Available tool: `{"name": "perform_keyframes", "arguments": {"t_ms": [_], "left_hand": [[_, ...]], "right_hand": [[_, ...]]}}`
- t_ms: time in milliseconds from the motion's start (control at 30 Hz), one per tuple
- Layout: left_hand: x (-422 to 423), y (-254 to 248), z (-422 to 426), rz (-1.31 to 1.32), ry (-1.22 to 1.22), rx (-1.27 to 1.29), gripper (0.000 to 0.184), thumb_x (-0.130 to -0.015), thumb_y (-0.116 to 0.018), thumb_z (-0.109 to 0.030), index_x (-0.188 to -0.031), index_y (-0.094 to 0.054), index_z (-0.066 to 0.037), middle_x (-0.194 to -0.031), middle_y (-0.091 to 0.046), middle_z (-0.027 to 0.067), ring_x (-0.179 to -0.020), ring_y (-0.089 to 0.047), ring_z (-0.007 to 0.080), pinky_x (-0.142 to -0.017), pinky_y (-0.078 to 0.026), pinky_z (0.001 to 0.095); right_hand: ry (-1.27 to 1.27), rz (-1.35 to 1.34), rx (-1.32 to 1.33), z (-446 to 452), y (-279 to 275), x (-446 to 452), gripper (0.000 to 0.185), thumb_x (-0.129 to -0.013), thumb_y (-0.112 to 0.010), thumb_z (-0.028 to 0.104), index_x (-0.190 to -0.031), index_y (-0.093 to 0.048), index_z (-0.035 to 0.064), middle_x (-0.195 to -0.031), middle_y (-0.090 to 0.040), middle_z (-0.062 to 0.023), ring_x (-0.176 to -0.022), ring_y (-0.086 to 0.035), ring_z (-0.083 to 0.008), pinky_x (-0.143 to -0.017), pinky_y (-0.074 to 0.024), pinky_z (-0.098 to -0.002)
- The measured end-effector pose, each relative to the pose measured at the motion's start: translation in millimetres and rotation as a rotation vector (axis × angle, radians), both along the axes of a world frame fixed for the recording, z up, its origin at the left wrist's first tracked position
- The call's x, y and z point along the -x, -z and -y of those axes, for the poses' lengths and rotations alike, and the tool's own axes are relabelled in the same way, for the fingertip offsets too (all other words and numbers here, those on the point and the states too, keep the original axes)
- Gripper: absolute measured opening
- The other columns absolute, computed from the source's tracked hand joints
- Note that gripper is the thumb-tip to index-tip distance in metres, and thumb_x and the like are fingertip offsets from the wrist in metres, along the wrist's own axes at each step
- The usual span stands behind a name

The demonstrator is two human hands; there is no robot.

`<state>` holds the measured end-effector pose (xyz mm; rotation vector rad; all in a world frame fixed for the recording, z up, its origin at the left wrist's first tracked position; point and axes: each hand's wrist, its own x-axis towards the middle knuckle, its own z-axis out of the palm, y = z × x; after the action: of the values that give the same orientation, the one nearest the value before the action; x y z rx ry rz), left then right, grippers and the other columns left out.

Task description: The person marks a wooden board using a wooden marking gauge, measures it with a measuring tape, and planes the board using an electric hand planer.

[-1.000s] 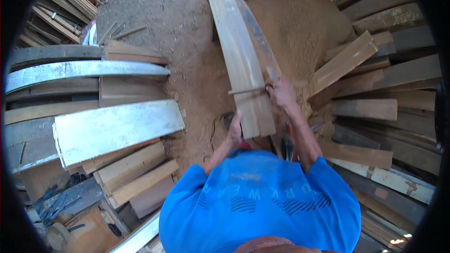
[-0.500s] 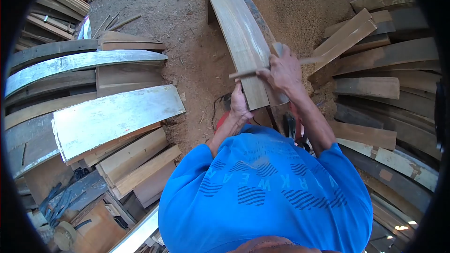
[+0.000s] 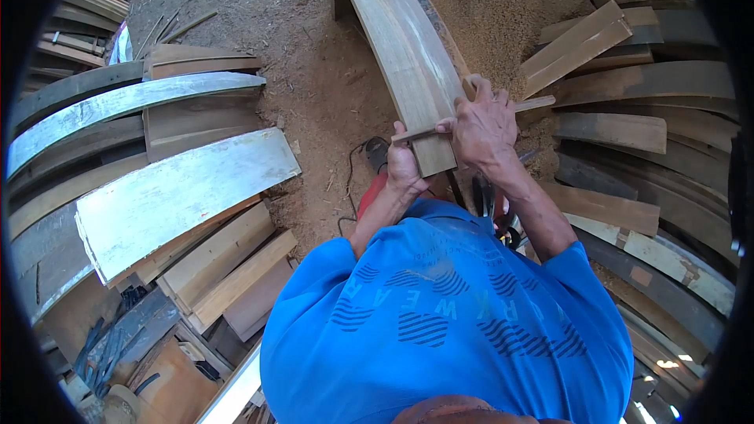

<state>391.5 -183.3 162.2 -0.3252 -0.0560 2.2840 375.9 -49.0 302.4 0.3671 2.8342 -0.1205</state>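
Long wooden plank (image 3: 408, 67), with thin wooden stick (image 3: 536, 104) crossed over its near end

Principal item: the long plank, bare, pale brown, grain lengthwise; lies before the person, its near end close to the shirt front, its far end beyond the upper edge of view.

Stick: slender, set crosswise on the plank near that end, projecting past both long edges.

Right hand (image 3: 487, 132): at the plank's right edge, closed over the stick, fingers bent, thumb pointing across the plank.

Left hand (image 3: 404, 166): at the plank's left edge, half open and cupped against it, thumb raised beside the stick's end; fingers pass out of sight beneath, so firmness of hold cannot be told.

Short of the plank's near end: blue shirt (image 3: 448, 306), printed with lettering and dark stripes.

Left of the plank, well apart: broad white board (image 3: 188, 196), atop other timber; beyond it, a curved whitish board (image 3: 141, 102).

Right of the plank, well apart: two-toned brown board (image 3: 577, 47), slanting; stacked boards (image 3: 613, 133) alongside.

Around the plank: brown ground (image 3: 306, 78), littered with fine debris.
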Motion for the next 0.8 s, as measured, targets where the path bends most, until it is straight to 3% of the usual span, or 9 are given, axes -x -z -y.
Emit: {"name": "perform_keyframes", "arguments": {"t_ms": [167,267,367,400,500,533,633,800], "left_hand": [[3,-4,-2,0.001,-0.001,0.164,0.079,-0.102,-0.032,-0.068,-0.148,-0.043,-0.004,-0.123,-0.061,0.0149,-0.112,-0.061,0.0323,-0.101,-0.051,0.0506],[9,-27,4,-0.077,0.017,0.249,0.080,-0.103,-0.031,-0.067,-0.151,-0.041,-0.004,-0.143,-0.056,0.0204,-0.124,-0.059,0.0372,-0.107,-0.048,0.0526],[11,-36,2,-0.071,0.006,0.243,0.078,-0.104,-0.029,-0.065,-0.151,-0.041,-0.004,-0.139,-0.058,0.0197,-0.121,-0.061,0.0369,-0.106,-0.049,0.0526],[9,-4,2,-0.138,-0.003,-0.035,0.076,-0.104,-0.028,-0.065,-0.151,-0.041,-0.007,-0.138,-0.059,0.0167,-0.122,-0.061,0.0348,-0.104,-0.049,0.0515],[12,-20,-2,0.024,-0.039,0.171,0.074,-0.104,-0.028,-0.065,-0.151,-0.042,-0.010,-0.137,-0.059,0.0134,-0.124,-0.060,0.0324,-0.104,-0.049,0.0506],[11,-18,4,-0.009,-0.020,-0.015,0.072,-0.104,-0.028,-0.065,-0.150,-0.042,-0.012,-0.140,-0.058,0.0116,-0.126,-0.058,0.0310,-0.107,-0.047,0.0513],[9,-34,0,0.005,-0.002,0.287,0.061,-0.107,-0.029,-0.058,-0.142,-0.052,-0.014,-0.132,-0.064,0.0091,-0.118,-0.064,0.0295,-0.101,-0.052,0.0489],[16,-37,-3,0.003,0.016,0.209,0.066,-0.106,-0.029,-0.059,-0.145,-0.049,-0.010,-0.132,-0.063,0.0127,-0.118,-0.063,0.0318,-0.101,-0.051,0.0516]], "right_hand": [[-0.037,-0.040,0.039,-8,-14,-10,0.048,-0.082,-0.077,0.050,-0.110,-0.078,0.0102,-0.140,-0.048,-0.0154,-0.116,-0.051,-0.0422,-0.097,-0.0423,-0.0514],[-0.066,-0.080,0.041,-6,-30,-32,0.048,-0.082,-0.077,0.051,-0.108,-0.078,0.0104,-0.141,-0.046,-0.0161,-0.114,-0.051,-0.0410,-0.096,-0.0421,-0.0510],[-0.076,-0.119,0.011,-3,-31,-27,0.045,-0.084,-0.075,0.050,-0.105,-0.079,0.0109,-0.139,-0.046,-0.0174,-0.112,-0.051,-0.0391,-0.093,-0.0419,-0.0509],[-0.075,-0.134,0.004,-4,-22,-12,0.044,-0.084,-0.075,0.050,-0.105,-0.079,0.0112,-0.138,-0.048,-0.0175,-0.112,-0.051,-0.0387,-0.093,-0.0419,-0.0509],[-0.042,0.012,0.014,-3,-17,45,0.045,-0.085,-0.073,0.051,-0.105,-0.078,0.0113,-0.136,-0.050,-0.0158,-0.114,-0.052,-0.0393,-0.096,-0.0416,-0.0500],[-0.022,0.088,0.018,-4,-18,60,0.046,-0.085,-0.073,0.052,-0.105,-0.078,0.0111,-0.136,-0.051,-0.0150,-0.115,-0.052,-0.0397,-0.097,-0.0414,-0.0496],[-0.036,0.003,0.000,-11,1,67,0.047,-0.085,-0.072,0.053,-0.106,-0.077,0.0109,-0.132,-0.054,-0.0145,-0.113,-0.053,-0.0392,-0.096,-0.0420,-0.0496],[-0.082,-0.053,0.045,-17,-29,36,0.043,-0.085,-0.073,0.051,-0.106,-0.078,0.0127,-0.127,-0.053,-0.0147,-0.113,-0.052,-0.0391,-0.094,-0.0421,-0.0494]]}}
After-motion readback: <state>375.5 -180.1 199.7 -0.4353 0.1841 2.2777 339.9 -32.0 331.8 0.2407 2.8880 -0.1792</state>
